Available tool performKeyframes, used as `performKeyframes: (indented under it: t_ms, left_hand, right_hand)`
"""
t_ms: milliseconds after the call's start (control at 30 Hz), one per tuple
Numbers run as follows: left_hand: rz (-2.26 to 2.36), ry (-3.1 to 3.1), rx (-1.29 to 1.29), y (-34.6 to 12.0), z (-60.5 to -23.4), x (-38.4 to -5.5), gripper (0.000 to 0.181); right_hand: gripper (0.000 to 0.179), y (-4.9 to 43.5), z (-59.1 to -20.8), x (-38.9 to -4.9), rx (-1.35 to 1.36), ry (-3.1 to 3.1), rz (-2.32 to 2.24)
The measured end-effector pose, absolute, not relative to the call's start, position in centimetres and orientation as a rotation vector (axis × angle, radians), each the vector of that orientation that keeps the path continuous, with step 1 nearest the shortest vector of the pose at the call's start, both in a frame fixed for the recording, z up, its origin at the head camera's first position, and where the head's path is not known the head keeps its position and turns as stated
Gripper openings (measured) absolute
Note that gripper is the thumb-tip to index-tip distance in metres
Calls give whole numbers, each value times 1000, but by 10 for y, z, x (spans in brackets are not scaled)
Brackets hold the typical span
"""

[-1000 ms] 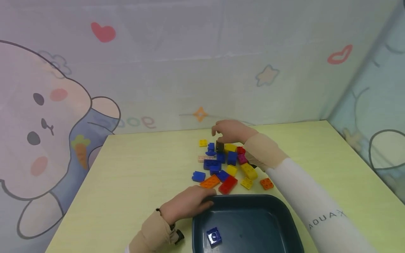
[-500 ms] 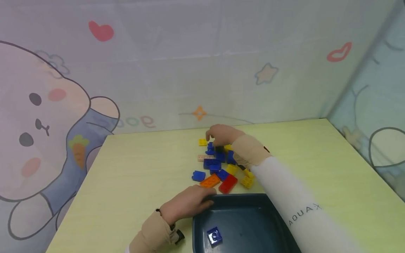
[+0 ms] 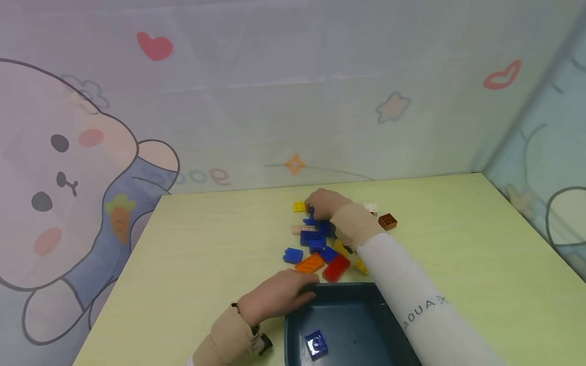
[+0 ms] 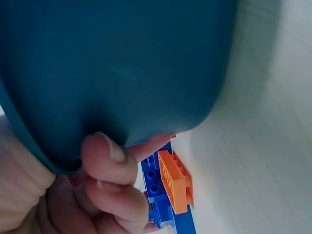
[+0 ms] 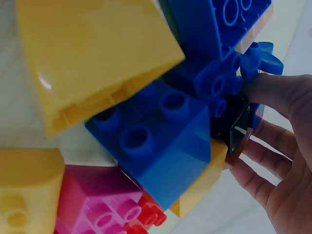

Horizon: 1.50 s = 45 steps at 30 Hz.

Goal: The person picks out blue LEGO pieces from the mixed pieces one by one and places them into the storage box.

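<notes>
At lower centre the left hand (image 3: 278, 299) grips the rim of the tray (image 3: 345, 287). Mid-frame, the right hand (image 3: 326, 203) curves its fingers round a dark brick (image 5: 229, 122) — whether pinched, I cannot tell — among coloured bricks (image 3: 313, 238) just beyond the tray's far edge. The table (image 3: 210, 239) stretches wide to frame left and right.

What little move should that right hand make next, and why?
Perhaps the right hand should close on the black plastic brick: its thumb and fingers are right at it, though a firm grip isn't clear. The left hand holds the dark teal plastic tray.
</notes>
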<state>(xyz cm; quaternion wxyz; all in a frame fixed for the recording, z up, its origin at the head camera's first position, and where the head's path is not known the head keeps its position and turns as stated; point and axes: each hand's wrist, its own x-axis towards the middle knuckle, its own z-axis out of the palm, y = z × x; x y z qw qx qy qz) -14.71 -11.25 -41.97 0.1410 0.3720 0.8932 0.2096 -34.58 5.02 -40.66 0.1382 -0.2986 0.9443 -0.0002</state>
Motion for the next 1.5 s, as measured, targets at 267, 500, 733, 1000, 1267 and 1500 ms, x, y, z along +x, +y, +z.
performKeyframes:
  t_ms: [267,500,733,1000,1267,1500]
  left_hand:
    - [593,2589,1088,-114,-420,-149,3]
    - [590,2579,1061,-114,-419,-148,3]
    - [585,2567,1082,-112,-420,-151,4]
    - [603,2534,1072,-110,-417,-153,4]
    - [601,2548,1083,-113,-418,-154,4]
    - [615,2551,1066,-122,-419,-156,3]
  right_hand:
    - [22,49,-411,-344,-873,2763,-27]
    - [24,49,-410,-341,-838,2745,-24]
    - [23,55,-408,-341,-790,2761,1]
    - [30,82,-385,-343,-872,2835,-30]
    - [25,145,-361,-346,-804,2889,-62]
    - [25,198,-350,-344,-719,2939,-29]
